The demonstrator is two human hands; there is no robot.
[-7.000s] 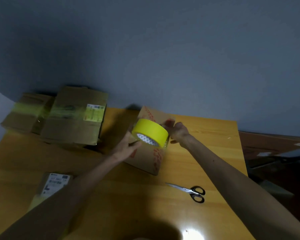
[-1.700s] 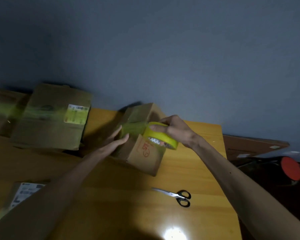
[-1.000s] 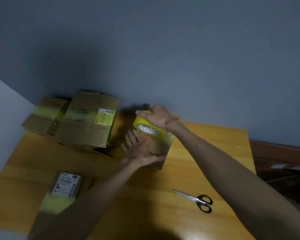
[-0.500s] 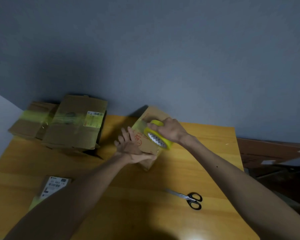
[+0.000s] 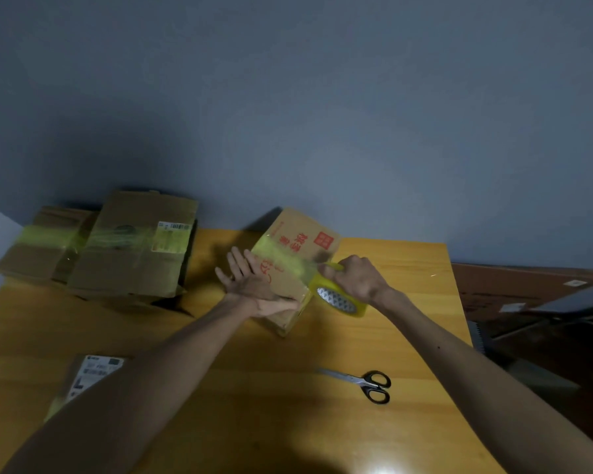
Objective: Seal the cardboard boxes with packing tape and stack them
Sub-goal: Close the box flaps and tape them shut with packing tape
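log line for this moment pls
phase: sealing | left hand: pressed flat on box | right hand: grips tape roll, tape strip stretched across box | scissors: lying on table

count from here: four cardboard boxes, so the middle box (image 5: 302, 248), two taped boxes (image 5: 31, 258) (image 5: 127, 265) back left, a labelled box (image 5: 89, 374) front left. one tape roll (image 5: 339, 301), one pair of scissors (image 5: 363, 383), one table (image 5: 408, 268)

L hand (image 5: 254, 289) flat, fingers straight; R hand (image 5: 355, 280) grip round tape roll (image 5: 339, 301).
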